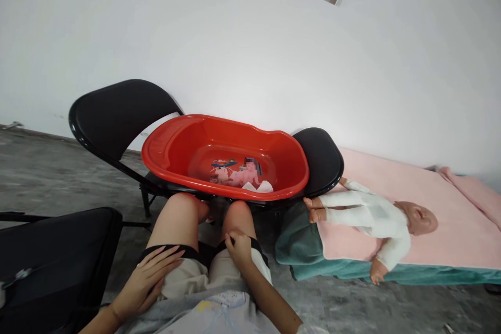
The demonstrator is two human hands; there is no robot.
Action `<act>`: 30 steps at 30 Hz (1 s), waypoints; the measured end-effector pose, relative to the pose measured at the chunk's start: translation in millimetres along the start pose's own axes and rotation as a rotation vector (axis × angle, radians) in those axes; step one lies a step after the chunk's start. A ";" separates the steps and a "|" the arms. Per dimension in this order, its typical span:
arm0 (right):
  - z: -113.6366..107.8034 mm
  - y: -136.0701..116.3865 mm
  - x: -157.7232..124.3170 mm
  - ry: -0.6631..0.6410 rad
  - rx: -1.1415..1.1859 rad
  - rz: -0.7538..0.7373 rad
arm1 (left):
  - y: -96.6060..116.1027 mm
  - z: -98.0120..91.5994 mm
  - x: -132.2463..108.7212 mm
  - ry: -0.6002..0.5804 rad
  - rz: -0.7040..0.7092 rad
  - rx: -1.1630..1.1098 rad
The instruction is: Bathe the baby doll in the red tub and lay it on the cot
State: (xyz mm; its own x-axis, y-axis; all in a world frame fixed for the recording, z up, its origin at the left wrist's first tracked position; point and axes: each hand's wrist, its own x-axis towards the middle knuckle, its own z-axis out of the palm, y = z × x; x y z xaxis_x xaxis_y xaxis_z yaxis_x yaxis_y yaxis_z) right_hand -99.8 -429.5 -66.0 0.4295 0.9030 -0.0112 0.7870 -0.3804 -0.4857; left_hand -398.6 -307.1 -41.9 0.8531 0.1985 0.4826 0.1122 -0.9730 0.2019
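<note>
My left hand (152, 275) lies flat on my left thigh, its fingers stretched out and holding nothing. On my right thigh rests my right hand (238, 249), fingers curled in, with nothing seen in it. In front of my knees a red baby bathtub (230, 130) sits across black folding chairs. Its floor bears a printed picture, and a small white cloth-like item (264, 187) lies inside near the front wall. To the right, a baby doll (376, 216) in a white outfit lies on its back on a pink towel (450, 235), head to the right. Neither hand touches these things.
A black folding chair's backrest (125, 109) rises left of the tub, and a black seat (319, 159) shows at its right. Another black chair (58, 261) stands at my left. Green cloth (299, 237) hangs below the towel. A white wall (235, 47) stands behind.
</note>
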 end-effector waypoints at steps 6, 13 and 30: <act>10.2 7.5 0.4 0.072 0.025 -0.016 | 0.1 -1.3 -0.4 -0.010 0.013 0.035; 13.5 13.8 -1.5 0.136 0.071 -0.070 | 2.7 -2.9 2.1 -0.017 -0.009 0.008; 9.4 0.9 2.0 0.037 -0.074 -0.012 | 0.3 8.9 0.1 0.109 -0.069 0.028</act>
State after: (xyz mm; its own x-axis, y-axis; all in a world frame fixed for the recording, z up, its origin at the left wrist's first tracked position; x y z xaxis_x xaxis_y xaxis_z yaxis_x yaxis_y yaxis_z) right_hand -102.5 -426.1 -74.7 0.4352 0.8999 0.0269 0.8219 -0.3849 -0.4199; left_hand -393.9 -308.4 -49.4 0.7824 0.2757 0.5585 0.1844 -0.9590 0.2152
